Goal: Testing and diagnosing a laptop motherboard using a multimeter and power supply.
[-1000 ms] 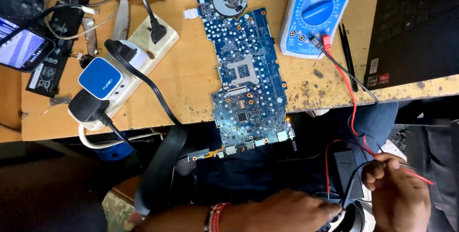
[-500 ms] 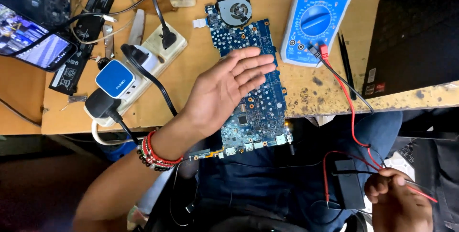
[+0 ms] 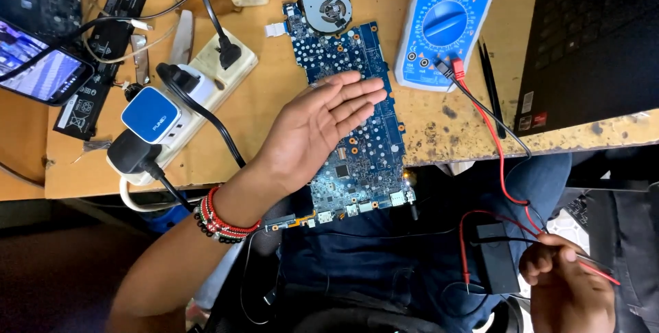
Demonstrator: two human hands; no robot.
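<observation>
While motherboard (image 3: 357, 99) runs lengthwise away.

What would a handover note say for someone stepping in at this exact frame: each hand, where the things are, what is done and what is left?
Left hand: open, palm up, over the blue circuit board, which overhangs the wooden bench edge.
Right hand: low by the lap, fingers closed on the red and black probe leads.
The leads are plugged into the blue multimeter on the bench. The cooling fan sits at the board's far end.
Done: leads plugged in, probes in hand.
Left: no probe touches the board yet.
</observation>
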